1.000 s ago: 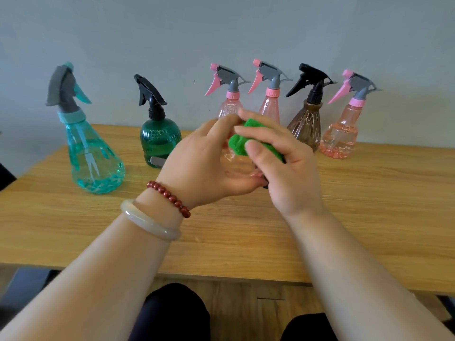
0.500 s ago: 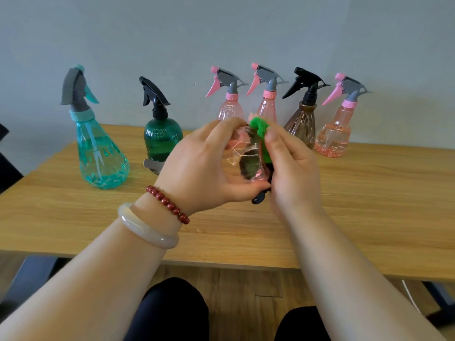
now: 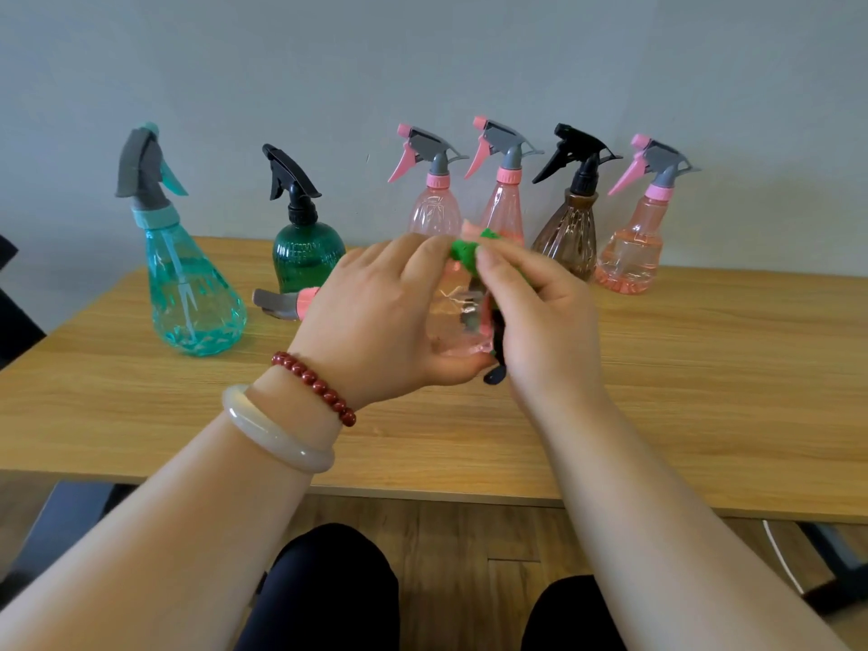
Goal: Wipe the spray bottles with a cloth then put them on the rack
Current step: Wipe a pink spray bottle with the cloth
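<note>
Wiping step: left grip (image 3: 375,317) clasps pink bottle (image 3: 458,321), right grip (image 3: 540,321) pinches green cloth (image 3: 465,253); next, likely racking.

Single head cam, fwd/down, close over table (image 3: 704,368) w/ hands.

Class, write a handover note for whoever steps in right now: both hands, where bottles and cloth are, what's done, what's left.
Left hand grips a clear pink plastic spray bottle, sideways above the wooden table.
Right hand pinches a green cloth against it.
Standing at the table's back: teal bottle, dark green bottle, pink bottle, second pink bottle, brown bottle, third pink bottle.
Done: no rack in view; which bottles are wiped cannot be told.
Left: finish this wipe, wipe the rest, rack these seven.
</note>
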The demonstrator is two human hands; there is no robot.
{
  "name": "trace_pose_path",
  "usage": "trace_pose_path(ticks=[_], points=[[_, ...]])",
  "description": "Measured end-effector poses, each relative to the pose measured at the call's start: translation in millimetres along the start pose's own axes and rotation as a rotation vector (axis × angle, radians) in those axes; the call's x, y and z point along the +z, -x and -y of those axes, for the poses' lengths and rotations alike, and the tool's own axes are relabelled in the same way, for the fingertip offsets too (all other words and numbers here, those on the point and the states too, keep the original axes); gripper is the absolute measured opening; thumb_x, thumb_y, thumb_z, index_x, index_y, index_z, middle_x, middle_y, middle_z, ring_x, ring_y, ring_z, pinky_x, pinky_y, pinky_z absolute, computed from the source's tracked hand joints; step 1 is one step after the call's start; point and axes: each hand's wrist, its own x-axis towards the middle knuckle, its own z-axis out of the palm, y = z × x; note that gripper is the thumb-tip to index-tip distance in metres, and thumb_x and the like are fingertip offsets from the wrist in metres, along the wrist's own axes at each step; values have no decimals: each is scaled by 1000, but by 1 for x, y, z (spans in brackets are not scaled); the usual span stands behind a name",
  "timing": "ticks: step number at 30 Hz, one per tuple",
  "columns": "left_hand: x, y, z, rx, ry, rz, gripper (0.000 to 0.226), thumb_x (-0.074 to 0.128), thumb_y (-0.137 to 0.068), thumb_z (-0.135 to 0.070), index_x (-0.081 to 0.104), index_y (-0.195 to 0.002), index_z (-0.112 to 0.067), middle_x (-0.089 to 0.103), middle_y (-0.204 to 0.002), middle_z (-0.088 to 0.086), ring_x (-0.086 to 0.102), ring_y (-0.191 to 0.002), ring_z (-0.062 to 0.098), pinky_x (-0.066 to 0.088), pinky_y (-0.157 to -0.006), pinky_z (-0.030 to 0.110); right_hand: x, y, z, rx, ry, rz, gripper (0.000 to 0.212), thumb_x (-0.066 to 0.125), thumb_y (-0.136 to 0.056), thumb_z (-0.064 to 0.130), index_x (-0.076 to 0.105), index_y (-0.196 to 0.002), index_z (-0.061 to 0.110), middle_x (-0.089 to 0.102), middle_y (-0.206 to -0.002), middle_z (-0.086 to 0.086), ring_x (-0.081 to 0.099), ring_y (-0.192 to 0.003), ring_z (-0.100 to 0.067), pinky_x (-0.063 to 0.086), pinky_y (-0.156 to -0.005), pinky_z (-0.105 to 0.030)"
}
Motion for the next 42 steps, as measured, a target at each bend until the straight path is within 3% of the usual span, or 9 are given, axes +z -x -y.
trace_pose_path(ticks=[3,8,11,15,18,25,30,35,42], points=[[-1,2,2,-13,39,-39,80,56,-75,-66,60,-123,-2,67,-104,7,67,-89,28,55,-83,45,-1,9,3,-215,110,118,25,61,-93,5,70,-111,19,68,-118,7,61,-118,-8,48,-101,-27],[0,6,-3,14,66,-82,85,65,-70,-69,58,-125,-4,66,-107,5,65,-93,25,53,-85,44,2,-5,8,239,-204,-97,27,61,-93,20,78,-74,27,71,-75,-1,65,-75,-20,50,-76,-34],[-3,5,-9,-56,162,-90,89,63,-68,-72,53,-130,-8,61,-112,-1,61,-96,17,53,-86,39,4,-7,7,412,-459,-112,30,55,-99,19,76,-78,14,71,-75,-6,68,-73,-21,54,-68,-33],[-4,3,-10,-216,362,-30,104,63,-64,-77,36,-145,-19,49,-123,-12,51,-108,0,48,-96,28,9,3,4,261,-516,-111,26,50,-101,23,77,-100,21,74,-108,-8,68,-106,-24,53,-94,-43],[-5,5,-7,-207,573,108,104,63,-72,-70,20,-155,-24,47,-141,-10,47,-129,3,44,-109,33,10,3,7,278,-560,-164,26,48,-102,18,74,-104,16,75,-103,-6,70,-100,-22,56,-86,-37],[-16,-6,4,-151,799,14,86,79,-63,-65,42,-134,-35,59,-127,-21,56,-123,4,49,-100,26,19,-1,16,36,-389,-140,27,50,-96,21,74,-108,22,70,-121,-4,63,-116,-17,51,-94,-31],[-20,-8,0,-202,874,-59,93,70,-63,-66,44,-134,-12,61,-121,-9,62,-112,5,50,-90,18,19,0,11,-375,79,-12,31,39,-103,23,61,-125,18,47,-145,-2,36,-143,-23,33,-115,-49],[-13,-2,-5,-270,918,-73,90,73,-63,-71,45,-133,-22,65,-121,-6,66,-107,12,57,-90,37,16,-5,12,-88,-138,-47,30,34,-104,39,61,-117,36,52,-145,2,51,-130,-9,46,-100,-22],[-20,-6,-7,-251,892,-161,76,69,-66,-75,43,-126,-37,65,-113,-17,67,-101,6,57,-85,26,23,1,14,-300,-68,17,33,31,-104,47,57,-125,41,47,-148,-2,42,-139,-16,40,-111,-41]])
